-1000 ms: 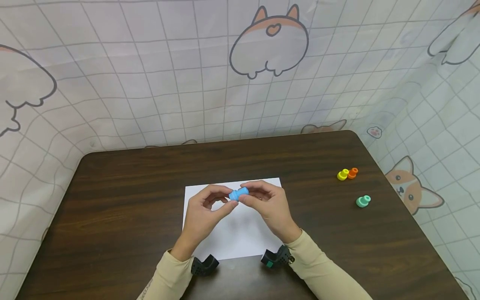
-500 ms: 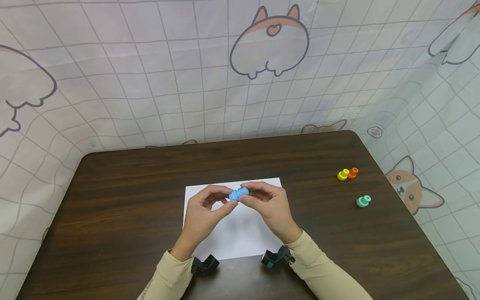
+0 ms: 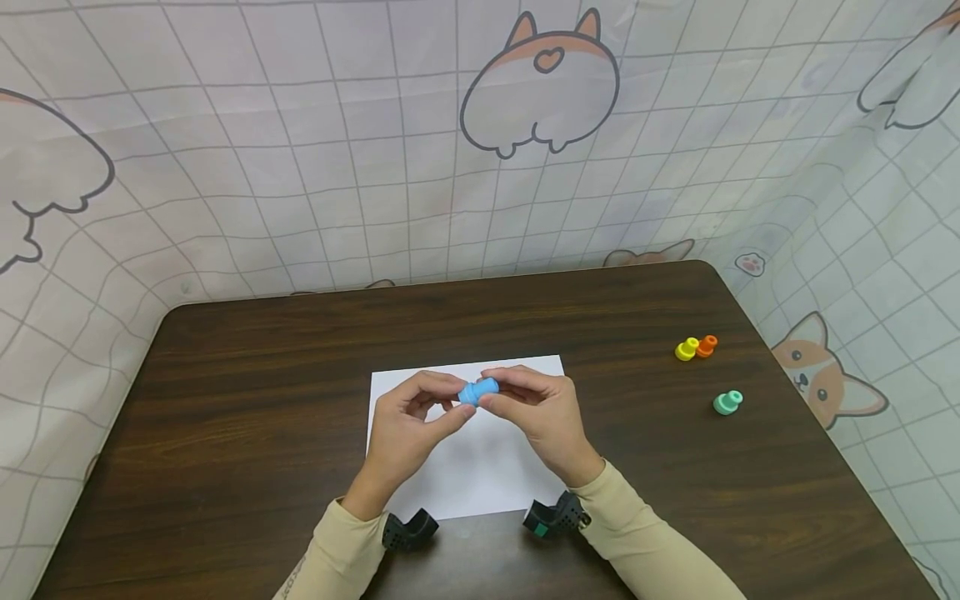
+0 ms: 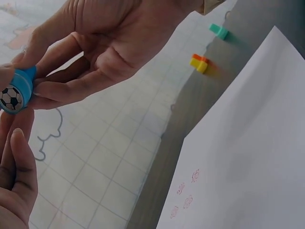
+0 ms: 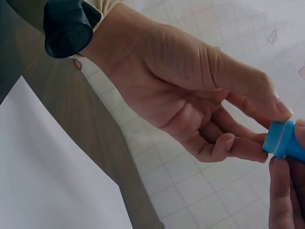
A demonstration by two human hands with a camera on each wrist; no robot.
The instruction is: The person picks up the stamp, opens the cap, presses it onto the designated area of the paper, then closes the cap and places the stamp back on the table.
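A small blue toy stamp (image 3: 478,391) is held between both hands above a white sheet of paper (image 3: 487,479). My left hand (image 3: 408,427) pinches its wider end between thumb and fingers. The narrower end is pinched the same way by my right hand (image 3: 546,419). A soccer-ball picture (image 4: 12,98) shows on one end of the stamp in the left wrist view. In the right wrist view a seam line runs round the blue end (image 5: 277,138). Several small red prints (image 4: 188,201) mark the paper; they are too small to read.
A yellow stamp (image 3: 685,350) and an orange stamp (image 3: 706,346) stand side by side at the right of the dark wooden table (image 3: 225,433). Nearer stands a teal stamp (image 3: 727,403). A cartoon-patterned grid curtain (image 3: 360,167) borders the table behind and at the sides.
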